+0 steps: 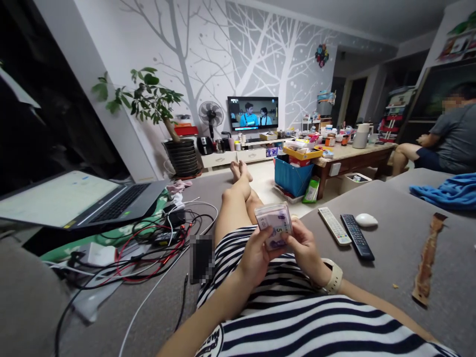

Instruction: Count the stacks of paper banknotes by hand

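Observation:
I sit on a grey sofa with my legs stretched out, wearing a striped garment. Both hands hold a stack of purple banknotes (274, 224) above my lap. My left hand (258, 253) grips the stack from below and the left, fingers curled round it. My right hand (305, 247), with a pale watch on its wrist, pinches the stack's right edge with thumb and fingers.
To my left lie an open laptop (74, 198), a tangle of cables (148, 243) and a dark phone (202, 259). To my right lie two remotes (345, 230), a white mouse (366, 219) and a blue cloth (446, 191). Another person (442, 136) sits at the far right, beyond a cluttered coffee table (353, 153).

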A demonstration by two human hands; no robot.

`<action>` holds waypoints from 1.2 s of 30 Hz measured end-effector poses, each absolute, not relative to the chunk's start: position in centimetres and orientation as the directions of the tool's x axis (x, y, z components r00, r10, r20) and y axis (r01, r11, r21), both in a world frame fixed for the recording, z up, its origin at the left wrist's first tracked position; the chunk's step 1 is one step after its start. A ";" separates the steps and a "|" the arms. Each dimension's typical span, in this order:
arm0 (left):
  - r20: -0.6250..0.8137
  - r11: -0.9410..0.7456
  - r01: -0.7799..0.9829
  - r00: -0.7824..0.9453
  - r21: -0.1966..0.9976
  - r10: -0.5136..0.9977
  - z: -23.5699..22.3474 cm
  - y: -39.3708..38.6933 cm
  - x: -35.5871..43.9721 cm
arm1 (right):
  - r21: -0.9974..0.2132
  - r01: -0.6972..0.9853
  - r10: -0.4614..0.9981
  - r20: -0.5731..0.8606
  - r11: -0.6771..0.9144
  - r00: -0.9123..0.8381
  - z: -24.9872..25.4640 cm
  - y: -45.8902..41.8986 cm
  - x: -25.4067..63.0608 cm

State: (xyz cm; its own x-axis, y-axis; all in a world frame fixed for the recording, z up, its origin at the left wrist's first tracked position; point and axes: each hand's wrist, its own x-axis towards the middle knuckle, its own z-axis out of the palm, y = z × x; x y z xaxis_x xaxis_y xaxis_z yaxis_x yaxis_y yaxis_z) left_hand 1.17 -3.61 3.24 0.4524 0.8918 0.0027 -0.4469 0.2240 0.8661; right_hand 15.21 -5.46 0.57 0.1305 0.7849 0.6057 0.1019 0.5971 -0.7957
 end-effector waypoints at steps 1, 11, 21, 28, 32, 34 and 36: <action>-0.019 0.241 -0.443 0.448 0.863 0.894 2.8 -3.6 1.4 | -0.798 0.102 0.788 0.603 0.594 0.123 0.5 -5.5 15.3; -0.044 0.248 -0.412 0.445 0.877 0.894 -0.2 -3.4 1.9 | -0.830 0.145 0.813 0.557 0.538 0.172 1.0 -5.1 15.6; -0.006 0.299 -0.459 0.538 0.837 0.843 0.0 -3.9 1.5 | -0.886 0.015 0.873 0.460 0.464 0.165 1.0 -5.7 15.5; -0.052 0.255 -0.375 0.473 0.892 0.879 -0.3 -3.9 1.7 | -0.884 0.075 0.867 0.468 0.462 0.174 0.4 -5.5 15.3; -0.035 0.215 -0.389 0.421 0.896 0.906 -1.0 -3.4 1.6 | -0.874 0.079 0.854 0.485 0.479 0.186 0.1 -5.5 15.1; -0.032 0.202 -0.417 0.380 0.886 0.924 -1.2 -3.2 1.5 | -0.856 0.089 0.830 0.516 0.509 0.214 -0.1 -5.5 15.1; -0.021 0.177 -0.452 0.329 0.875 0.944 -1.2 -2.9 1.3 | -0.831 0.119 0.791 0.554 0.543 0.259 -0.3 -5.5 15.2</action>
State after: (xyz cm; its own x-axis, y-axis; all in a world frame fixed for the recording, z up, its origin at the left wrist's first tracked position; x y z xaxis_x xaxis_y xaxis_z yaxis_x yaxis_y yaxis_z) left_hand 1.34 -2.95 -1.17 0.3289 0.9441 -0.0209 -0.4516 0.1767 0.8745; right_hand 15.22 -5.53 -0.32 0.2586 0.7912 0.5542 0.1192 0.5432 -0.8311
